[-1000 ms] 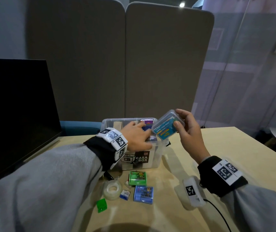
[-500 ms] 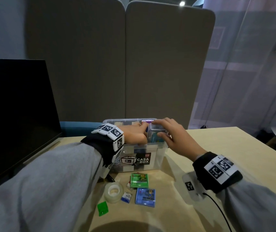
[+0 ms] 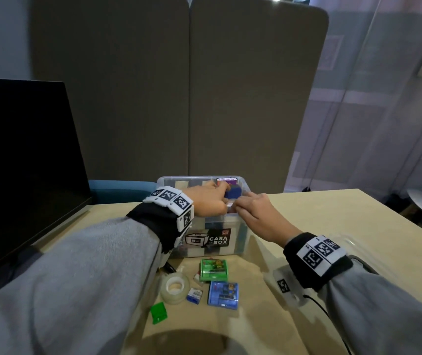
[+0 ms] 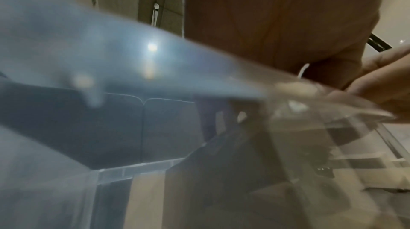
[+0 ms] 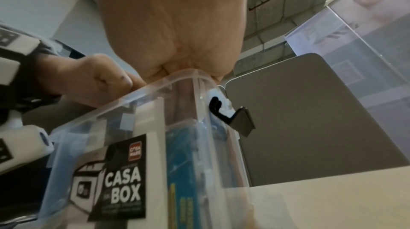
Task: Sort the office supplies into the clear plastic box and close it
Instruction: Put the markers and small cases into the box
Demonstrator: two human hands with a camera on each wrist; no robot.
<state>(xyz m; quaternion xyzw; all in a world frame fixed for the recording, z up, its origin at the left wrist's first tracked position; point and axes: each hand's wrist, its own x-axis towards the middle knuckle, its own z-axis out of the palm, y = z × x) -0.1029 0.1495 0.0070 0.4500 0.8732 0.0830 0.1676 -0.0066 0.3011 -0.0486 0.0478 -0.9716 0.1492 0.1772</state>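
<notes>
The clear plastic box point(image 3: 240, 242) stands open on the counter point(image 3: 332, 221), its "CASA BOX" label facing the person. Both hands reach over its rim. The left hand point(image 3: 208, 201) curls round a dark blue item point(image 3: 233, 193) inside; what the item is cannot be made out. The right hand point(image 3: 258, 213) reaches into the right end with fingers bent downward, tips hidden behind the wall, so its grip cannot be told. A blue-labelled case point(image 5: 184, 162) stands on edge against that wall. In front of the box lie a tape roll point(image 3: 175, 288), a green case point(image 3: 213, 270), a blue case point(image 3: 223, 293), a small blue packet point(image 3: 194, 295) and a green clip point(image 3: 159, 313). The left wrist view is blurred by plastic.
</notes>
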